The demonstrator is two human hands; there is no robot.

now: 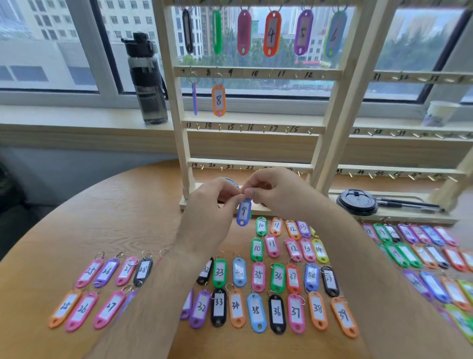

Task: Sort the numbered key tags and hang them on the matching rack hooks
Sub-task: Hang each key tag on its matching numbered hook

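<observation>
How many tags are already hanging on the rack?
8 tags: six on the top row, two on the second row. Others may hang out of frame.

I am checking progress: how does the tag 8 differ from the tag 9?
Tag 8 is orange; tag 9 is blue. Tag 8 hangs on the rack; tag 9 is pinched between the left hand and right hand. Both are oval with a handwritten white label.
</observation>
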